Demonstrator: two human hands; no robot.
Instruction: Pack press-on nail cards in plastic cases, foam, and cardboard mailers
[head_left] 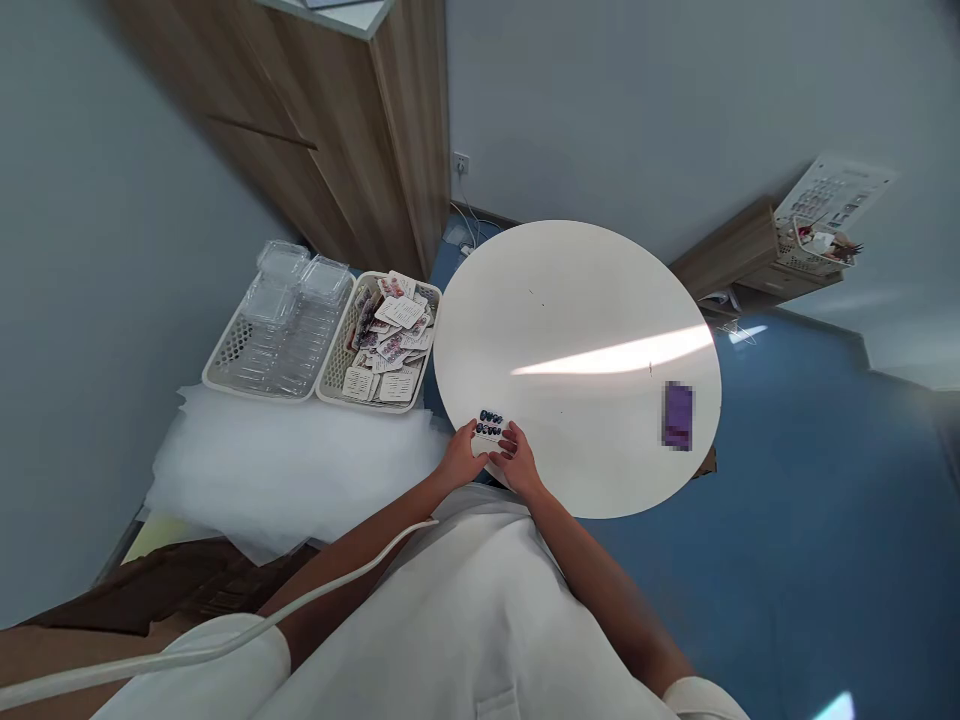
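Observation:
A small white card (pixel 489 427) with two rows of dark, shiny nail-like pieces is between my hands, over the near left edge of the round white table (pixel 585 290). My left hand (pixel 460 459) grips the card's left side, thumb low and fingers at the edge. On the card's right side, my right hand (pixel 518 461) has its fingers curled against it. Both hands are near my waist.
Left of the table, one white basket (pixel 319 385) holds clear plastic boxes and another (pixel 409 405) holds many printed cards. White translucent bags (pixel 292 470) lie nearer me. A blurred purple object (pixel 678 415) rests at the table's right.

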